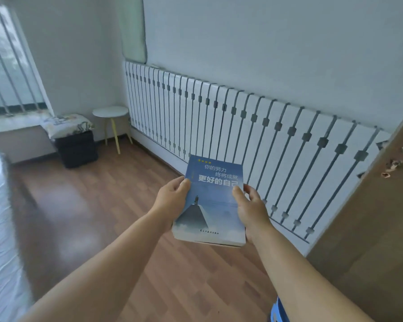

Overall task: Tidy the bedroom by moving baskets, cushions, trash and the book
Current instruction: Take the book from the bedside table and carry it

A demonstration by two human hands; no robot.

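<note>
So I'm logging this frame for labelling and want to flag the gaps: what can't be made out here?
All in the head view:
- Book: back cover and spine hidden; small print along the bottom too small to read.
- Left hand and right hand: fingers behind the book are hidden by it.
- Bed: blurred, cut off by the left edge.
- Wooden door: cut off at right.

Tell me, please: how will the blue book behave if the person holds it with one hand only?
The blue book looks like a paperback, so it would probably bend or droop from one edge. Its lower corner seems worn and its pages splay, so they may fan open. The left hand and right hand now grip opposite edges, keeping it flat.
</note>
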